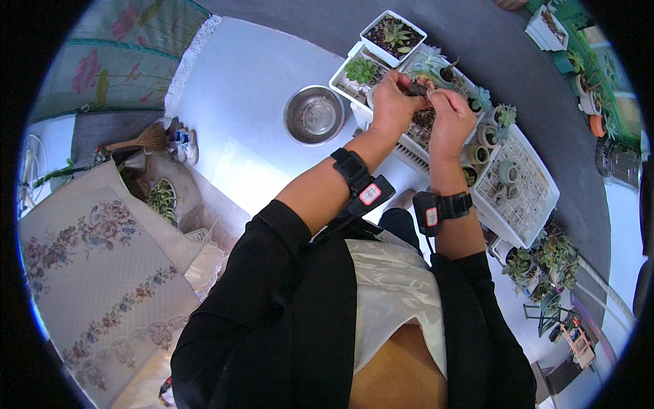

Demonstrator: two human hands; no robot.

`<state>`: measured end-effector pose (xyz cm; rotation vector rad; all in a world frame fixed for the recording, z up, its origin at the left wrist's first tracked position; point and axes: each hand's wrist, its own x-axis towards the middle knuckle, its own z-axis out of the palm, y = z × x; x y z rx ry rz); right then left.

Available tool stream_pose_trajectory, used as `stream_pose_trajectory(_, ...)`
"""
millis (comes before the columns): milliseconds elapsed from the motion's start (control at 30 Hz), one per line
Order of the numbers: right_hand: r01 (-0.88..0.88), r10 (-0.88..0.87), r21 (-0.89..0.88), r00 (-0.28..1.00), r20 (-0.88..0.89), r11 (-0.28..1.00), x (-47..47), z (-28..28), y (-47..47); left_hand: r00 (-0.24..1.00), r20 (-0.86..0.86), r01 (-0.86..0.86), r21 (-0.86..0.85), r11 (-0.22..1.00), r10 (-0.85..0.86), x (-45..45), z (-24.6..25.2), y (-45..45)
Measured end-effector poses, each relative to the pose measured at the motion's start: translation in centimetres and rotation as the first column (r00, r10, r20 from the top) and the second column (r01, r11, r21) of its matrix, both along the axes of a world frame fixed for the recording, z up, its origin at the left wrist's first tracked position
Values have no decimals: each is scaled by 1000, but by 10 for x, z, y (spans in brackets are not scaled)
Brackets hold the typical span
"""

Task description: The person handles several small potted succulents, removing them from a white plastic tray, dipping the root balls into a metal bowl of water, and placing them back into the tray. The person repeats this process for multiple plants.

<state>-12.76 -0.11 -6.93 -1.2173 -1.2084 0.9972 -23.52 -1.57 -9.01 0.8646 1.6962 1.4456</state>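
My left hand (394, 105) grips a dark, soil-covered root clump (418, 89) with reddish-brown dry leaves on it. The fingers of my right hand (452, 118) pinch the clump's right side. Just beyond my fingers is a pale blue-green succulent rosette (427, 62); whether it joins the clump cannot be told. Both hands are above a white plastic crate (343, 93) that holds potted succulents. Loose soil (423, 122) shows beneath the hands. A bright green succulent (360, 70) grows left of my left hand.
A white planter (393, 37) rests on the crate's far corner. To the left a steel basin (313, 115) stands on the pale floor. Small pots line the right side, beside a white grid-bottomed crate (516, 184). A floral quilted cover (110, 276) lies at lower left.
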Motion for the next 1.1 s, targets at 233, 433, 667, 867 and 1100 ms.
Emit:
stream_pose_trajectory(233, 17, -6, -100, 994, 106, 995, 23, -26, 13, 903, 418, 79, 58, 995, -96, -12, 0, -2)
stream_pose_trajectory(433, -105, 118, -147, 990, 82, 983, 31, -31, 23, 584, 798, 111, 106, 988, -151, -20, 8, -7)
stream_pose_trajectory(667, -124, 119, 39, 986, 117, 991, 12, 15, 19, 483, 847, 179, 154, 972, -224, -19, 12, -10)
stream_pose_trajectory(867, -70, 18, 179, 960, 280, 981, -4, 29, 14, 529, 824, 124, 160, 979, -202, -7, 19, -11)
stream_pose_trajectory(1100, -72, 6, 193, 946, 323, 978, -5, 30, 15, 571, 791, 140, 170, 976, -219, -2, 26, -16)
